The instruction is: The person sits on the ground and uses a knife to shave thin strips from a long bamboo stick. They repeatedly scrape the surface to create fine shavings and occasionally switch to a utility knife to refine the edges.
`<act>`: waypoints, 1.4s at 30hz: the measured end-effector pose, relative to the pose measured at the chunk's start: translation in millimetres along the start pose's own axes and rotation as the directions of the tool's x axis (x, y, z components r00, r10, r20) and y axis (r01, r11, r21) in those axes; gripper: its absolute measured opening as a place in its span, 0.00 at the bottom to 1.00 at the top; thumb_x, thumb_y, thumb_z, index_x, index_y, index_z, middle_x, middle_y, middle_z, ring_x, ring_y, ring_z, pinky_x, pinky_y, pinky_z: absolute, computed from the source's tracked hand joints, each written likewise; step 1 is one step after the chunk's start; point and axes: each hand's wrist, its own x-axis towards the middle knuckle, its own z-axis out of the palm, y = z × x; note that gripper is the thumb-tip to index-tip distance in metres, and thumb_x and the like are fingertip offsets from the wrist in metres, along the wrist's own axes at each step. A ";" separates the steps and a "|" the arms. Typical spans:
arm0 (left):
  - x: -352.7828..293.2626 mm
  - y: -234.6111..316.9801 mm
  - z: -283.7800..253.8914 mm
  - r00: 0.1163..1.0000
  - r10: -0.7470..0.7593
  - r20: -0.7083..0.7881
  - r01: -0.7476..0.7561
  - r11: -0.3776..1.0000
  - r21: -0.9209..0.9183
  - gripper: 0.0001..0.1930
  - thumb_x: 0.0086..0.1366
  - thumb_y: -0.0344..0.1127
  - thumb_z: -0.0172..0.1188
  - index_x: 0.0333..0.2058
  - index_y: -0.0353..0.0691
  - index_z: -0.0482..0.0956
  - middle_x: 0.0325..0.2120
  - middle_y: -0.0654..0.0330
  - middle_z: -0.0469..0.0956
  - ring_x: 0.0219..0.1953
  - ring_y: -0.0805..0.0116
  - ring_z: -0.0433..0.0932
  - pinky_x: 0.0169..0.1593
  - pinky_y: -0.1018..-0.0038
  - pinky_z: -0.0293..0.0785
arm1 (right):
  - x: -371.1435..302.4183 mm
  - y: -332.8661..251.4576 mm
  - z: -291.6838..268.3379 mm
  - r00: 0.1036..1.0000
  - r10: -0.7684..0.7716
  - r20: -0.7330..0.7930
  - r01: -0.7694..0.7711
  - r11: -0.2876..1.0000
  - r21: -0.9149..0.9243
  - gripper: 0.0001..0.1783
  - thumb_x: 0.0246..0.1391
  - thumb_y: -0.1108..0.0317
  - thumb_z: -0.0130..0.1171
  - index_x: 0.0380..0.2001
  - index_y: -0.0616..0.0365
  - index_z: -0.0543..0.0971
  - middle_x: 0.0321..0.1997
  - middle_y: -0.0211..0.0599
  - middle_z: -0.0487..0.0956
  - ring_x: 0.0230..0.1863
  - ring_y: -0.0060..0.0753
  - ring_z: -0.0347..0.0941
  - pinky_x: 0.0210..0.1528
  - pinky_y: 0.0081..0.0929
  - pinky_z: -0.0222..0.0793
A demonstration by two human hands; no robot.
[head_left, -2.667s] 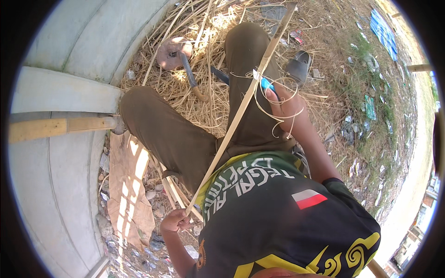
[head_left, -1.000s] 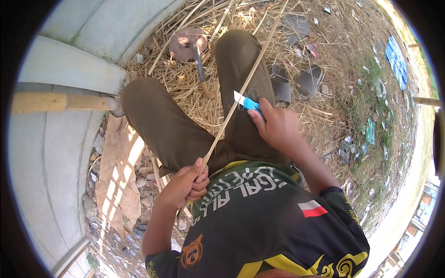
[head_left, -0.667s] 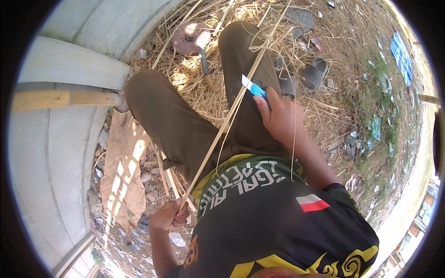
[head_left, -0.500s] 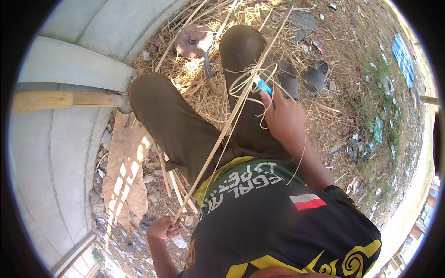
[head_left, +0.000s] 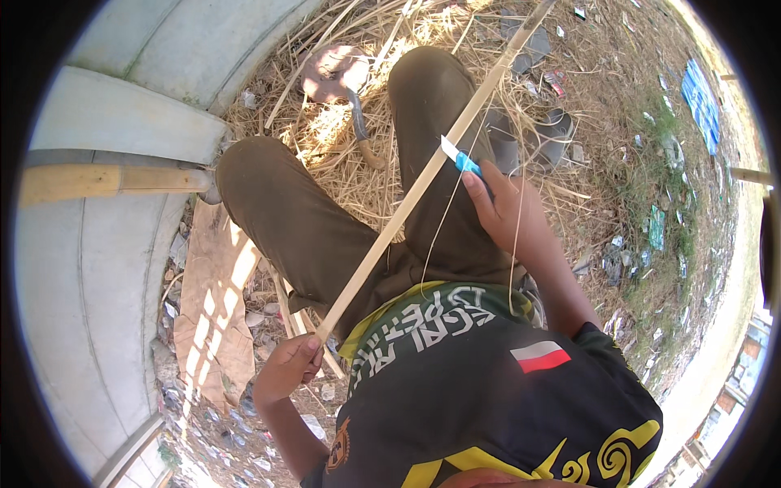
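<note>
A long, pale bamboo strip (head_left: 394, 224) runs slantwise across my thighs, from lower left up to the top edge. Its lower end is pinched between the fingers of my left hand (head_left: 286, 368), beside my waist. My right hand (head_left: 514, 213) is closed round a blue-handled utility knife (head_left: 469, 165) above my thigh. The knife's white-looking blade points at the strip and lies at or very near its edge; contact cannot be told. Thin bamboo shavings (head_left: 443, 218) hang as fine threads around my right hand and down to my shirt.
Straw-like shavings (head_left: 423, 37) litter the ground beyond my knees. A curved sickle-like blade with a wooden handle (head_left: 372, 154) lies there beside a round stone (head_left: 333, 75). Dark sandals (head_left: 555, 134) sit to the right. Brown cardboard (head_left: 213, 309) and a pale panelled wall (head_left: 98, 293) stand left.
The strip has turned to show its broader face and shifted up and right. The bunch of curled shavings round the knife is gone, leaving thin threads. My left hand has risen slightly.
</note>
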 end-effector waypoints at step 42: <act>40.2 54.9 84.0 0.961 0.255 -0.104 -0.212 0.926 0.312 0.23 0.78 0.49 0.45 0.27 0.37 0.70 0.15 0.67 0.65 0.20 0.80 0.63 0.25 0.77 0.61 | -9.8 -7.4 23.2 0.996 -0.020 -0.083 0.007 0.988 -0.155 0.21 0.67 0.46 0.51 0.32 0.54 0.72 0.16 0.45 0.76 0.19 0.55 0.75 0.21 0.48 0.67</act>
